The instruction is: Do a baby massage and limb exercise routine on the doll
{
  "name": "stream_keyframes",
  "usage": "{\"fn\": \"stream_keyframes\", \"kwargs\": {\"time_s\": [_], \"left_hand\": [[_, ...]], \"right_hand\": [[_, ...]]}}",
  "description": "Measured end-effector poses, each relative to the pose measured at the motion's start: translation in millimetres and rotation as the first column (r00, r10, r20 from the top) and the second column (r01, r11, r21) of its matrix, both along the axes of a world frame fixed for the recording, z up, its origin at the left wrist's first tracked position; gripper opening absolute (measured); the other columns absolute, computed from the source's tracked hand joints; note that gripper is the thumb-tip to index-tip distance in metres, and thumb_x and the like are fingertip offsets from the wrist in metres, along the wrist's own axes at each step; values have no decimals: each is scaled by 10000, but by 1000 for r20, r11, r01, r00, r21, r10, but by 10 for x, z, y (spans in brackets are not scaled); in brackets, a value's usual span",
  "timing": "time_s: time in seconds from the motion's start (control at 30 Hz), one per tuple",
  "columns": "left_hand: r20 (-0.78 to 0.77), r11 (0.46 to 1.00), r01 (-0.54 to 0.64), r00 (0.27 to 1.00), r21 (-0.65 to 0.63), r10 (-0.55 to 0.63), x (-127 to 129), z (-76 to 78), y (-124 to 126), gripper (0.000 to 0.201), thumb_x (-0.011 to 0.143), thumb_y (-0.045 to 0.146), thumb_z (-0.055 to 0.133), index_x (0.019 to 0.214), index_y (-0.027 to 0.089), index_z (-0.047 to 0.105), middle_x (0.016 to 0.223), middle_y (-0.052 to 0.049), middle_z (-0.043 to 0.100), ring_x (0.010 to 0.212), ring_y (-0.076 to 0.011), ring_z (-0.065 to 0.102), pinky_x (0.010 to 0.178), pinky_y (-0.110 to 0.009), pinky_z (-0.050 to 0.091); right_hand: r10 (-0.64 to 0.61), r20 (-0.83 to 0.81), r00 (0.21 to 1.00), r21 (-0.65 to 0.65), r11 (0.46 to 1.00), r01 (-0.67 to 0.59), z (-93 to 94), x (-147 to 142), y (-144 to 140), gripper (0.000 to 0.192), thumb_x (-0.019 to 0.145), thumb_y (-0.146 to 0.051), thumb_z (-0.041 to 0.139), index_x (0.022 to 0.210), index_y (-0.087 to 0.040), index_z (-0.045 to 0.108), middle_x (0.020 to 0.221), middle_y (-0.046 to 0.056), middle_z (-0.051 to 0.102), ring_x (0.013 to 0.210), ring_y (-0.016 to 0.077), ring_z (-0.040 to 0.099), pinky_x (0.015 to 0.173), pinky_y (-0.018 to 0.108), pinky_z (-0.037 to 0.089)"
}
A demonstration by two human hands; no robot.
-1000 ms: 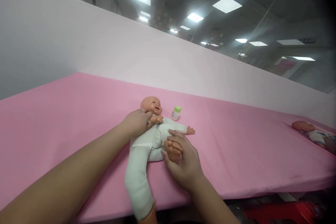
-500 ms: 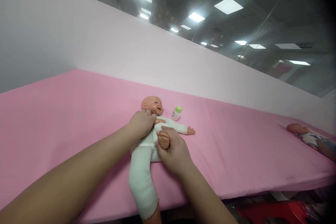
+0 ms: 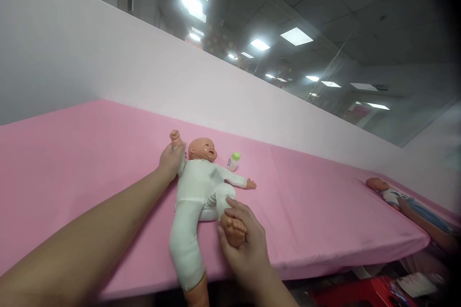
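A pink tabletop (image 3: 90,153) carries a doll (image 3: 196,192) in white, lying face-up near the front edge. The left hand (image 3: 171,158) grips the doll's raised arm, fingers wrapped round it — the right hand (image 3: 241,244) cups one bare foot, fingers curled. A small bottle (image 3: 233,160) stands just right of the doll's head.

Pink table (image 3: 90,153) carries doll (image 3: 198,187), bottle (image 3: 233,160) (another doll (image 3: 383,191) farther right).
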State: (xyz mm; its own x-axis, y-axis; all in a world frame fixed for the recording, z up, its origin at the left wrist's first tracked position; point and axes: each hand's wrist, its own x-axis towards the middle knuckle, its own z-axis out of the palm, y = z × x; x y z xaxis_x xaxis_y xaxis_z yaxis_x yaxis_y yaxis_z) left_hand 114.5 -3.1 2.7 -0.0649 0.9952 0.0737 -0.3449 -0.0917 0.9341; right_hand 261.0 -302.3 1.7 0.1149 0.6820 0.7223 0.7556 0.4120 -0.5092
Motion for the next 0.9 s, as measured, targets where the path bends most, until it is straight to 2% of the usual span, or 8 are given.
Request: {"fn": "stream_keyframes", "kwargs": {"time_s": [0.23,0.4,0.57,0.67,0.73,0.8,0.87,0.9], "left_hand": [[393,983,26,918,-182,49,-164,65,178,196,687,205,667,809,232,517,646,2,589,582,-184,618,600,-304,549],[455,969,-52,876,-242,160,-219,72,232,209,700,185,644,792,243,466,638,22,539,583,-169,612,640,-307,564],[252,986,-150,954,-69,163,-118,119,126,225,760,268,695,778,256,471,621,1,558,565,-208,600,572,-323,511],[-163,988,-92,980,127,112,-54,146,-52,170,792,320,696,782,255,539,681,-34,627,644,-253,633,592,-339,484],[-535,962,73,841,262,82,-15,157,-193,140,799,343,696,827,257,590,745,-45,669,719,-283,653,646,-354,478],[-806,901,297,586,317,90,28,167,-325,164,804,346,681,935,259,634,848,-68,705,802,-318,671,696,-377,477],[-923,843,444,356,303,144,75,180,-428,261,826,335,641,1071,248,651,989,-119,723,896,-357,683,743,-408,482],[-943,821,485,281,301,180,97,187,-465,298,844,333,617,1124,238,653,1062,-147,719,949,-374,683,777,-427,485]], "right_hand": [[48,116,992,40,998,-52,-294,106,-455,446,786,-153,738,1202,-262,619,1219,128,729,1055,287,766,859,378,671],[61,193,979,-72,996,-48,-417,122,-516,430,743,-248,799,1144,-320,661,1126,58,767,764,225,788,635,271,662],[120,171,978,-45,992,-114,-376,124,-478,462,730,-202,787,1159,-306,651,1130,60,765,826,232,794,700,283,669],[116,102,988,15,993,-118,-284,124,-434,453,756,-158,744,1175,-282,625,1161,87,751,952,254,786,778,318,673],[59,75,995,79,995,-65,-183,124,-386,412,783,-159,732,1168,-263,629,1182,110,741,1016,273,774,819,349,674],[-14,67,998,113,994,6,-58,125,-314,364,813,-172,736,1156,-249,643,1208,129,729,1052,283,764,859,377,671],[-57,60,997,105,993,50,65,130,-215,330,842,-183,736,1154,-246,651,1235,137,713,1109,285,744,904,398,660],[-62,50,997,96,994,57,118,133,-156,318,855,-186,731,1156,-246,650,1254,141,703,1144,286,729,928,410,651]]}}
